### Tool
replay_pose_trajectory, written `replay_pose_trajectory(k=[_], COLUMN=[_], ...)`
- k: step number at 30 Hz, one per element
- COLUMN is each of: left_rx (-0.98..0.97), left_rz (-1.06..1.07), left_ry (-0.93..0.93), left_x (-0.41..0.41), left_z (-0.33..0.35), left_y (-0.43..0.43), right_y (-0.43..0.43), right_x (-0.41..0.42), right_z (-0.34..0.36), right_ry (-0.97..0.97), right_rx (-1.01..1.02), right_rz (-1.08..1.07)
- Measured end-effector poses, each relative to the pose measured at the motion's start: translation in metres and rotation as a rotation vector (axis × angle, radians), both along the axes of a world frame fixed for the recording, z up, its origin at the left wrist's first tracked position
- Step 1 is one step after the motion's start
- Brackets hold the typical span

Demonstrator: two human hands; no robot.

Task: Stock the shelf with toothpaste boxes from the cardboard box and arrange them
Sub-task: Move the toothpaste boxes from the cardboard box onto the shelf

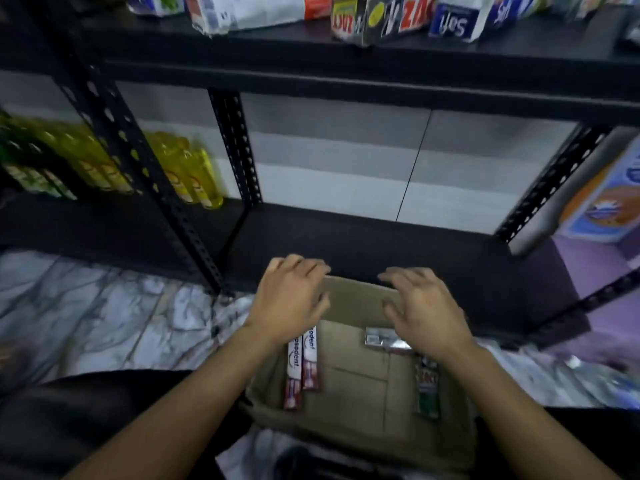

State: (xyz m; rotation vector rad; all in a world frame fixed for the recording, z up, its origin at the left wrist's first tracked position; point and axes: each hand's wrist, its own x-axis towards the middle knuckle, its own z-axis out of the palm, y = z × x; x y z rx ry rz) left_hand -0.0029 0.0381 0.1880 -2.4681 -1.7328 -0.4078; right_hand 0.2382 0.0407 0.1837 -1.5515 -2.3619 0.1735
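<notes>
An open cardboard box (353, 386) sits on the floor in front of a black metal shelf (363, 244). Inside it, two red-and-white toothpaste boxes (302, 367) lie side by side at the left, a green-and-red toothpaste box (428, 389) lies at the right, and a silvery box (381, 337) lies near the far wall. My left hand (292, 299) hovers over the box's far left corner with fingers relaxed. My right hand (424, 306) hovers over the far right part, fingers spread, holding nothing. The far flap (353, 296) stands between both hands.
The lower shelf board in front of the box is bare. Yellow bottles (187, 171) stand on the neighbouring shelf at the left. Packets and boxes (381, 15) line the upper shelf. A colourful carton (609, 199) leans at the right. The floor (104, 306) is marbled tile.
</notes>
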Motion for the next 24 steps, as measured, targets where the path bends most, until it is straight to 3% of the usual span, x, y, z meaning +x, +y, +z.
replay_pose_trajectory(k=[6,17,20,24], left_rx=[-0.443,-0.904,-0.944,-0.956], left_rz=[0.061,0.319,0.345,0.359], left_ry=[0.054,-0.017,0.021,0.051], left_x=[0.006,0.019,0.021,0.044], left_z=[-0.109,-0.245,-0.269,-0.286], left_y=[-0.014,-0.026,-0.028,-0.034], right_y=[-0.007,-0.028,-0.019,0.011], right_x=[0.022,0.052,0.056,0.057], right_z=[-0.089,-0.215,-0.234,-0.243], right_ry=[-0.143,-0.185,-0.173,-0.118], right_rx=[-0.323,-0.962,-0.900,-0.568], right_rz=[-0.067,-0.158,-0.133,-0.079])
